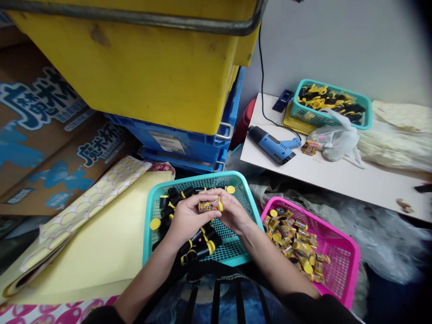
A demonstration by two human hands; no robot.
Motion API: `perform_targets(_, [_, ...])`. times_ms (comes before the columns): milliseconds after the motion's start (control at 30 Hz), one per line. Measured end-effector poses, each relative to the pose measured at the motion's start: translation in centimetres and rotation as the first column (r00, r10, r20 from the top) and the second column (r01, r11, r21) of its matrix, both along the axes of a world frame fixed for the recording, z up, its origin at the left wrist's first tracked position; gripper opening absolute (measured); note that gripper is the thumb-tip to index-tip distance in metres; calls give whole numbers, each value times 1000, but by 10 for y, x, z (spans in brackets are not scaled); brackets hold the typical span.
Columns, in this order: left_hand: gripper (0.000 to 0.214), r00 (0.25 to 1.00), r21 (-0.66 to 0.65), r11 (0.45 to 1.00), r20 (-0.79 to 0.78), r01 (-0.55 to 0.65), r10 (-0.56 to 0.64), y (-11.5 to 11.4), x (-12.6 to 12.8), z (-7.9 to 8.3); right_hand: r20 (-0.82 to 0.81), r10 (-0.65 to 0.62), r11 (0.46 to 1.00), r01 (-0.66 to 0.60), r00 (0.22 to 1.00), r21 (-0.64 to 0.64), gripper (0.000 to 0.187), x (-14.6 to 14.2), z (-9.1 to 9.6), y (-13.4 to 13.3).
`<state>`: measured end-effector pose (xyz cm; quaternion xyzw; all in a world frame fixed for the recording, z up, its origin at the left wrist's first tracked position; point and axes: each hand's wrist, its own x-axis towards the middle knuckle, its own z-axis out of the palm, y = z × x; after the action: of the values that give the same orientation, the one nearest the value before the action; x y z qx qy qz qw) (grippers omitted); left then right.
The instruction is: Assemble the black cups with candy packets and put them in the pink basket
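Observation:
Both my hands meet over a teal basket (153, 200) and hold one small labelled tube with a yellow cap (209, 206) between them. My left hand (185, 220) pinches its left end. My right hand (232, 212) wraps its fingers round the capped right end. Below them in the teal basket lie several black tubes with yellow caps (200, 247) and loose yellow caps (155, 223). To the right, a pink basket (340, 261) holds several labelled tubes (292, 245).
Sheets of round stickers (97, 193) lie left of the teal basket on yellow paper. Yellow (141, 72) and blue (182, 141) crates stack behind. A white board (337, 175) carries a blue heat gun (272, 146), a plastic bag (334, 139) and another teal basket (332, 105).

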<state>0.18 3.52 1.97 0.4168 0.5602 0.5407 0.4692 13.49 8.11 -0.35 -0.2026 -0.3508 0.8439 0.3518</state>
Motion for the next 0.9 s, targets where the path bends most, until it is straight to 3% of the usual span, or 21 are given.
perform_targets(200, [28, 993, 76, 997, 113, 30, -38, 0, 3, 1, -57, 11, 1000, -11, 998, -3, 46, -3, -7, -3])
perform_targets(367, [29, 995, 129, 991, 86, 37, -48, 0, 4, -1, -123, 11, 1000, -14, 992, -23, 49, -5, -14, -6])
perform_targets(567, [24, 998, 102, 993, -39, 60, -57, -1, 5, 2, -54, -6, 999, 4, 999, -47, 49, -7, -19, -6])
perform_targets(700, [25, 990, 84, 988, 55, 127, -132, -3, 4, -2, 7, 12, 1000, -12, 1000, -11, 58, -5, -17, -6])
perform_targets(800, [27, 970, 46, 982, 159, 181, -186, -5, 1, -7, 72, -113, 981, 99, 991, 167, 64, 5, -14, -4])
perform_targets(833, [27, 964, 34, 980, 174, 197, -200, -5, 0, -8, 102, -176, 943, 138, 979, 302, 60, 10, -12, -3])
perform_targets(900, [27, 962, 27, 975, 158, 222, -224, -7, 1, -11, 183, -297, 780, 127, 937, 612, 50, 19, -7, -3])
